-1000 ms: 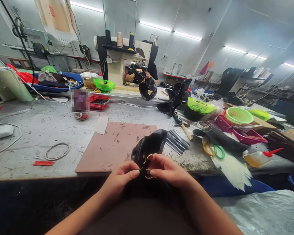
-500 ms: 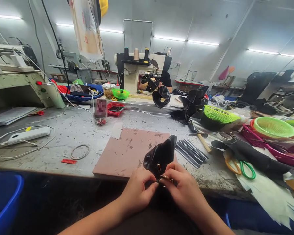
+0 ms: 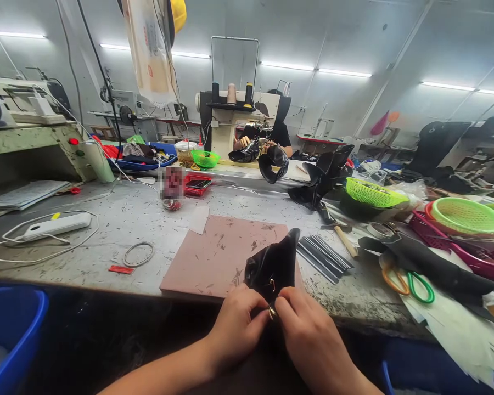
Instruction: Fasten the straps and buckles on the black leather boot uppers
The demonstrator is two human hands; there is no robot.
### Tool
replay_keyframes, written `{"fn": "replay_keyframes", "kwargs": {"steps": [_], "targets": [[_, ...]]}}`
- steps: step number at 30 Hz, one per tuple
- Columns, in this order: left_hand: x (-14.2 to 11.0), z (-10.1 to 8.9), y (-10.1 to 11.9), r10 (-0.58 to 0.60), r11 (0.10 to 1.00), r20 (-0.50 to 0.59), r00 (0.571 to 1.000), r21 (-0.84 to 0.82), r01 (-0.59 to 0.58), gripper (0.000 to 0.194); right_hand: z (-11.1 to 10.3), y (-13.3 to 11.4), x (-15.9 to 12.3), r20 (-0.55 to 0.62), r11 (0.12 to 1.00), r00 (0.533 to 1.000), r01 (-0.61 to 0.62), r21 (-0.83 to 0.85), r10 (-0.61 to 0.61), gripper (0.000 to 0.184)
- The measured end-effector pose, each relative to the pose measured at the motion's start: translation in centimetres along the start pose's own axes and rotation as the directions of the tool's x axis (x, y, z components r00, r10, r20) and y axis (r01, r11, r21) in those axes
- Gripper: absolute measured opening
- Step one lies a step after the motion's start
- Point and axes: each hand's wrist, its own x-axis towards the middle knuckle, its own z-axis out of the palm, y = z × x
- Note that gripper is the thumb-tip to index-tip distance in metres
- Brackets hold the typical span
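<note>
A black leather boot upper (image 3: 267,266) hangs over the near edge of the table, its pointed top resting above a pinkish-brown board. A small gold metal fitting (image 3: 272,284) shows on its side. Below that, a gold buckle (image 3: 273,313) sits between my two hands. My left hand (image 3: 241,318) pinches the upper's edge with thumb and index finger, touching the buckle's left side. My right hand (image 3: 307,326) has its fingers curled closed on the buckle's other side; what lies under those fingers is hidden.
The board (image 3: 222,249) lies under the upper. To its right are black-and-white strips (image 3: 325,258), a hammer (image 3: 346,241) and scissors with orange and green handles (image 3: 420,288). Baskets (image 3: 467,214) stand farther right. Across the table, a co-worker (image 3: 280,137) sits behind a sewing machine.
My right hand has turned more palm-down, its fingers curling over the buckle, which now shows between both hands. The view has shifted slightly. The co-worker's work has moved lower.
</note>
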Motion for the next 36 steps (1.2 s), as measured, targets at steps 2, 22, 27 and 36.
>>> {"fn": "replay_keyframes", "kwargs": {"steps": [2, 22, 27, 36], "targets": [[-0.1, 0.0, 0.1, -0.009, 1.0, -0.003, 1.0, 0.001, 0.009, 0.01, 0.1, 0.1, -0.2, 0.002, 1.0, 1.0, 0.0, 0.011, 0.0, 0.029], [0.5, -1.3, -0.1, -0.094, 0.927, 0.177, 0.98, -0.343, 0.151, 0.022, -1.8, 3.4, 0.7, 0.598, 0.466, 0.761, -0.636, 0.615, 0.25, 0.016], [0.4, -1.7, -0.5, -0.148, 0.87, 0.222, 0.964, -0.434, 0.233, 0.025, -1.2, 3.8, 1.2, 0.586, 0.488, 0.803, -0.557, 0.672, 0.109, 0.026], [0.4, -1.5, -0.4, -0.21, 0.734, 0.252, 0.945, -0.597, 0.323, 0.023, -0.4, 2.5, 0.9, 0.406, 0.78, 0.902, -0.36, 0.511, 0.15, 0.013]]}}
